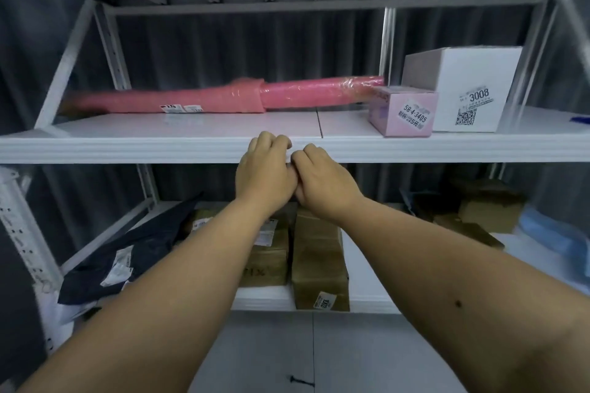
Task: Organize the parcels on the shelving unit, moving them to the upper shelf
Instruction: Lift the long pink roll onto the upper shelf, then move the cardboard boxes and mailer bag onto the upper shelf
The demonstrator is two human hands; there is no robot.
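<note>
A long pink wrapped roll (223, 97) lies along the back of the upper shelf (127, 147). To its right stand a small pink box (404, 112) and a white box (463, 86) marked 3008. My left hand (265, 172) and my right hand (319, 179) are side by side in front of the upper shelf's front edge, fingers curled, touching each other, with nothing seen in them. On the lower shelf (265, 300) lie a dark mailer bag (134, 252) and two brown cardboard parcels (319, 265), partly hidden by my forearms.
More brown boxes (488, 207) and a pale blue bag (552, 233) sit at the right of the lower shelf. White metal uprights (64, 67) frame the shelves. A dark curtain hangs behind. Grey floor (313, 354) shows below.
</note>
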